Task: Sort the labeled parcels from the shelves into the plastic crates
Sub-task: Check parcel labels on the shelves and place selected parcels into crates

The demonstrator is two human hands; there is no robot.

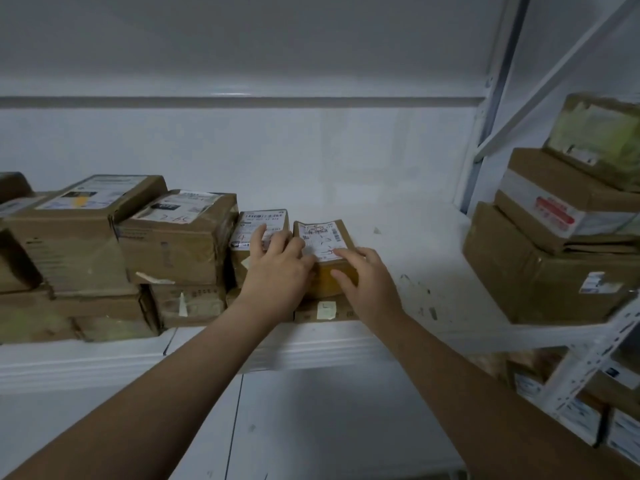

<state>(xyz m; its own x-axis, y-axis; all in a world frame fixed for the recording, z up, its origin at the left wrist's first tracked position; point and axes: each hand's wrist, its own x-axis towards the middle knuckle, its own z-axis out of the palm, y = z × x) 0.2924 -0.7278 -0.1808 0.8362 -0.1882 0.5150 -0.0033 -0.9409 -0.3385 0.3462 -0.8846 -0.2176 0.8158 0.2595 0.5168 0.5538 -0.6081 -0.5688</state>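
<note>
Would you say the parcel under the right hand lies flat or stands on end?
Flat: the parcel rests label up on another box.

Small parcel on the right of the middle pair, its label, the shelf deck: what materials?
Small parcel: brown cardboard, matte; a faint sheen suggests clear tape over it.
Label: white paper sticker, with a printed barcode and pen marks.
Shelf deck: smooth white-coated panel, probably painted metal or laminate, can't tell which; dark scuffs show on the finish.
</note>
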